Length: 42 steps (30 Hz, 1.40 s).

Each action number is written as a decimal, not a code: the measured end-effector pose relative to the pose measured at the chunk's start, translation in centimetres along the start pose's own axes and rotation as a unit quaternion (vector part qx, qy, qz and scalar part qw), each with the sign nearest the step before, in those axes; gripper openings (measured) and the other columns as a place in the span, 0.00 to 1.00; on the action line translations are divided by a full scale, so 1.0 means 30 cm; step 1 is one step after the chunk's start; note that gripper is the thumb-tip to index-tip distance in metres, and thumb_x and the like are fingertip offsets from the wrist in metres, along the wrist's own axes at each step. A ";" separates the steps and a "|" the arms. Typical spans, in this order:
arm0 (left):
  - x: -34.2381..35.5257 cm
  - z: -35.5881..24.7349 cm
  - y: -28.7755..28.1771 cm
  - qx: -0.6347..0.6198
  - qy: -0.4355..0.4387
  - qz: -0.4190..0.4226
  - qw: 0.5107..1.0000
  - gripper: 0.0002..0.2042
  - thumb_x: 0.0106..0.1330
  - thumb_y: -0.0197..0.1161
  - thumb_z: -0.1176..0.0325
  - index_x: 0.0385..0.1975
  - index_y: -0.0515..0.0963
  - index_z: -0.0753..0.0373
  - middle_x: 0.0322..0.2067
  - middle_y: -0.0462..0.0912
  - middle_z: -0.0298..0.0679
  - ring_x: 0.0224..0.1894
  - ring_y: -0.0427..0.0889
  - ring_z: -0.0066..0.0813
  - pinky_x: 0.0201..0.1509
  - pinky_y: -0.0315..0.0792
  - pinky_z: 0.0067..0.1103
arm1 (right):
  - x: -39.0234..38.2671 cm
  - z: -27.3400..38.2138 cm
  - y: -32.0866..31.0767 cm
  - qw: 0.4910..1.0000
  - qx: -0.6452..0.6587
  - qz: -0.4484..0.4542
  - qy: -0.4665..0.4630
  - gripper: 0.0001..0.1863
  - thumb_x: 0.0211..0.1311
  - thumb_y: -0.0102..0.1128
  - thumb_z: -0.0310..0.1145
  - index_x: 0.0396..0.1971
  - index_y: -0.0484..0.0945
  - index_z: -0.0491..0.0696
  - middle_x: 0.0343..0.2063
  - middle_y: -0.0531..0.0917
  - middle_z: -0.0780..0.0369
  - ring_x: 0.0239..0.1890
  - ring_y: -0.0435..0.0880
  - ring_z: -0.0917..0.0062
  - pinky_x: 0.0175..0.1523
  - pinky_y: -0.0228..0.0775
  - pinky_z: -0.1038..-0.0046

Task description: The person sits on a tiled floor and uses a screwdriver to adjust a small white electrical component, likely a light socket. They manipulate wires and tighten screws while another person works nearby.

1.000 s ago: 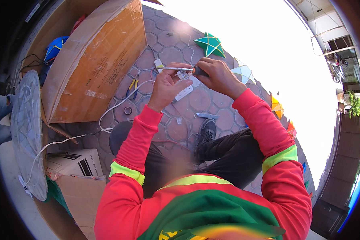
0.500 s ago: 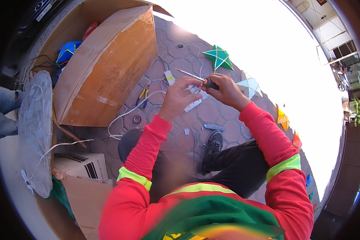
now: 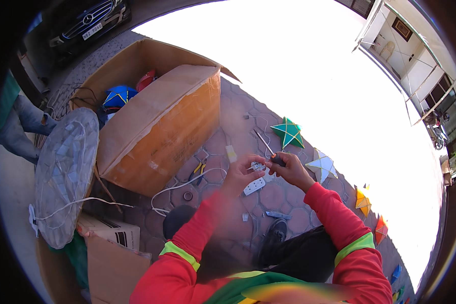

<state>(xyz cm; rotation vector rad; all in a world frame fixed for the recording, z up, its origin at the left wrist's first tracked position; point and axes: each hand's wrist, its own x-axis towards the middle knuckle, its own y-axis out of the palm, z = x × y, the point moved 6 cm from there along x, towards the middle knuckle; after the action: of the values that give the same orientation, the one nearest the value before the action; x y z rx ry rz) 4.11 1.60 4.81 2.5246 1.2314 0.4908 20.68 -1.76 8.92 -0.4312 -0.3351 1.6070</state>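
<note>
My right hand (image 3: pixel 294 172) grips the black and orange handle of a screwdriver (image 3: pixel 264 143), its shaft angled up and leftward. Closed fingers of my left hand (image 3: pixel 240 176) hold a small pale electrical fitting (image 3: pixel 256 166), partly hidden, beside the screwdriver handle. Just beneath my hands lies a white power strip (image 3: pixel 254 186) on the pavers. A pale yellow-and-white item (image 3: pixel 231 153), yellow-handled pliers (image 3: pixel 200 167), a white cable (image 3: pixel 168 190), a dark tape roll (image 3: pixel 188 196) and a grey tool (image 3: pixel 278 215) lie around them.
Large cardboard box (image 3: pixel 152 147) holding lanterns at left; a round grey framed piece (image 3: pixel 61 177) and another person's legs (image 3: pixel 23 126) beside it. Several star lanterns (image 3: pixel 287 133) line the sunlit edge to the right. A car (image 3: pixel 88 28) stands at the upper left.
The screwdriver has swung from nearly level to pointing steeply up and away. My view has tilted upward, showing more of the car and box; both hands still hold their items.
</note>
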 end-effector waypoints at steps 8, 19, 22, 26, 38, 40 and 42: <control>0.000 -0.004 0.012 -0.012 0.023 -0.006 1.000 0.16 0.58 0.67 0.84 0.46 0.80 0.64 0.46 0.81 0.35 0.52 0.79 0.23 0.59 0.72 0.22 | -0.006 0.041 0.000 0.985 -0.118 -0.060 -0.108 0.11 0.64 0.66 0.35 0.31 0.80 0.42 0.20 0.80 0.56 0.25 0.82 0.66 0.33 0.72 0.67; 0.002 0.019 0.012 -0.011 0.031 0.006 0.999 0.18 0.61 0.66 0.84 0.52 0.77 0.64 0.49 0.80 0.37 0.54 0.79 0.26 0.57 0.77 0.23 | -0.004 -0.013 0.013 0.988 -0.067 -0.044 -0.134 0.13 0.69 0.63 0.37 0.31 0.78 0.43 0.21 0.83 0.63 0.25 0.83 0.82 0.31 0.73 0.76; -0.009 0.017 0.008 -0.016 0.005 -0.004 1.000 0.18 0.61 0.67 0.82 0.51 0.78 0.64 0.49 0.81 0.36 0.53 0.80 0.24 0.58 0.76 0.22 | -0.005 -0.010 0.020 0.988 -0.052 -0.041 -0.140 0.14 0.70 0.62 0.40 0.31 0.79 0.44 0.21 0.83 0.64 0.25 0.82 0.83 0.31 0.73 0.78; -0.009 0.001 0.005 -0.030 -0.008 -0.008 0.999 0.19 0.60 0.68 0.82 0.52 0.78 0.65 0.49 0.82 0.37 0.52 0.81 0.24 0.59 0.76 0.22 | 0.006 -0.006 0.021 0.995 -0.043 0.000 -0.086 0.15 0.71 0.60 0.43 0.32 0.80 0.46 0.22 0.84 0.66 0.25 0.81 0.86 0.29 0.70 0.81; 0.010 0.017 -0.012 -0.071 -0.005 -0.024 0.997 0.24 0.58 0.70 0.84 0.55 0.75 0.65 0.49 0.80 0.37 0.53 0.81 0.26 0.61 0.76 0.23 | 0.016 0.053 -0.002 0.978 -0.149 -0.005 -0.147 0.10 0.66 0.67 0.35 0.35 0.81 0.44 0.26 0.85 0.65 0.29 0.84 0.84 0.34 0.74 0.79; 0.012 0.011 -0.009 -0.057 0.015 -0.026 0.998 0.24 0.57 0.71 0.84 0.55 0.74 0.65 0.49 0.79 0.37 0.53 0.81 0.27 0.61 0.76 0.23 | 0.013 0.062 0.002 0.968 -0.197 -0.013 -0.153 0.09 0.65 0.66 0.35 0.34 0.81 0.45 0.26 0.84 0.64 0.29 0.84 0.81 0.34 0.74 0.76; 0.011 0.010 -0.007 -0.055 0.015 -0.030 0.998 0.25 0.57 0.71 0.83 0.55 0.74 0.64 0.50 0.79 0.37 0.54 0.81 0.27 0.61 0.76 0.23 | 0.009 0.072 0.012 0.957 -0.240 -0.019 -0.160 0.07 0.65 0.62 0.36 0.32 0.81 0.49 0.26 0.81 0.64 0.31 0.83 0.74 0.35 0.76 0.71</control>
<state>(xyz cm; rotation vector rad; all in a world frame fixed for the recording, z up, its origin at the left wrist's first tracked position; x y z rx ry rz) 4.26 1.96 4.52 2.3893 1.2514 0.5681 19.35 -1.44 10.64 -0.5249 -0.9874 1.5500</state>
